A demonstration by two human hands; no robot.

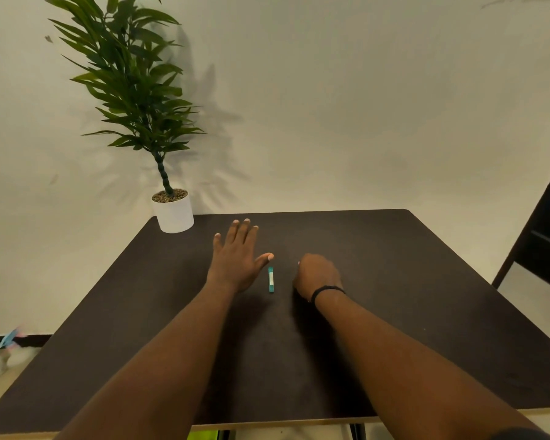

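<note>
Both hands are down on the desk (pixel 426 296), and between them lies the small teal stick (pixel 271 279). It sits flat on the dark top, its long axis pointing straight away from the person, roughly in line with the forearms.

The left grip (pixel 235 262) is spread flat, palm down and fingers straight, with the thumb (pixel 265 258) angled out to the right. The stick is just to the right of that palm, and its far end stops a little short of the thumb tip. They're close but apart.

The right grip (pixel 316 274) is balled up, knuckles on top and fingers curled under, and nothing shows inside it. From there the stick lies to the left across a slightly wider strip of bare desk. A black wristband (pixel 327 290) marks that wrist.

My call is that the left grip is the nearer one. With the stick lying lengthwise, a pinch across its narrow sides looks like the natural pick-up, thumb on one long edge and fingertips on the other. A potted plant (pixel 173 214) stands well beyond the left grip, out of the way.
</note>
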